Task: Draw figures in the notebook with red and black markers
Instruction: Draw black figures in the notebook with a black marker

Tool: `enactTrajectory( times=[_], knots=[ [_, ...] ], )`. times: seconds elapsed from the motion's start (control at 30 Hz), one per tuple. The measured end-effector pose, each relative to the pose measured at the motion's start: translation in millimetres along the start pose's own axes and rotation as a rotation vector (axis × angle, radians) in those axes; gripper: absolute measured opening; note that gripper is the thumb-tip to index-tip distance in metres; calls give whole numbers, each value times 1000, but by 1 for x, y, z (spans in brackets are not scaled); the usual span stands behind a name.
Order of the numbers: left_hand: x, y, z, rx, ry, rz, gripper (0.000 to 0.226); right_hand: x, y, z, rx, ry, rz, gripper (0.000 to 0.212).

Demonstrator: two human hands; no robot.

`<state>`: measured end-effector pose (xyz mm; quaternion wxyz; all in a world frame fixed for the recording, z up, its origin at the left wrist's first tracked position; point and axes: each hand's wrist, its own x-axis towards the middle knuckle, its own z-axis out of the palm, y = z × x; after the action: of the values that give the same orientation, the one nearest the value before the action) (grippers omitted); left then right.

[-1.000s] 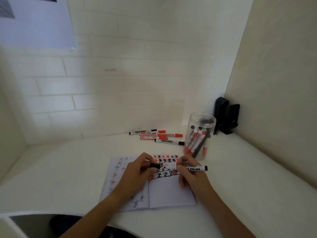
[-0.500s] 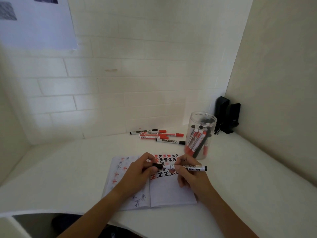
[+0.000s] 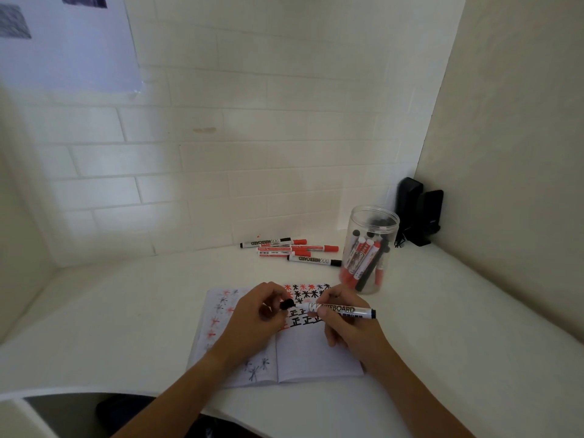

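While right hand (image 3: 347, 324) grips marker (image 3: 341, 310), left hand (image 3: 262, 314) pinches cap (image 3: 287, 305), jar (image 3: 368, 251) beyond notebook (image 3: 316, 352).

Marker (image 3: 341, 310) held over the notebook, centre of frame: barrel print "WHITEBOARD", partly covered by fingers; smaller print after it illegible.
Loose markers, upper centre: nearest one (image 3: 314, 260) and rearmost one (image 3: 268, 242) both read "WHITEBOARD", upside down.
Notebook (image 3: 316, 352), right page: row of black "正" characters, one red at the left end.
Jar (image 3: 368, 251) marker labels: blurred.
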<state>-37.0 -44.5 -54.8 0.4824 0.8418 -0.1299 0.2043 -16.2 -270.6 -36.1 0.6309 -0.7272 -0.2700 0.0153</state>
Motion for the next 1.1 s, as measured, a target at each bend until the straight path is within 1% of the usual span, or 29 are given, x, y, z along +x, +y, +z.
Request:
enactTrajectory(
  times=[0.07,0.2,0.27,0.37,0.47,0.67,0.83,0.97,1.03,1.1],
  knots=[
    [0,-2,2,27,10,18,35,1,0,0,15,18,-9,4],
    [1,-3,5,85,12,38,32,2,1,-2,110,82,-20,18],
    [1,-4,6,113,6,41,30,3,4,-3,103,82,-22,16],
    [1,-6,8,163,-24,84,25,4,9,-2,3,48,-38,4],
    [2,-7,8,181,-36,109,21,4,11,-1,-60,32,-42,8],
    [2,-12,10,198,-49,142,25,4,11,-4,-33,51,-22,8],
    [2,-11,8,184,-115,218,16,5,15,-1,-41,-26,26,6],
    [1,-10,7,173,-79,199,14,5,9,-3,43,27,58,11],
    [1,-10,8,175,-67,185,13,5,5,-1,131,57,104,21],
    [0,-12,8,191,-53,155,13,7,5,-3,309,100,187,33]
  ],
)
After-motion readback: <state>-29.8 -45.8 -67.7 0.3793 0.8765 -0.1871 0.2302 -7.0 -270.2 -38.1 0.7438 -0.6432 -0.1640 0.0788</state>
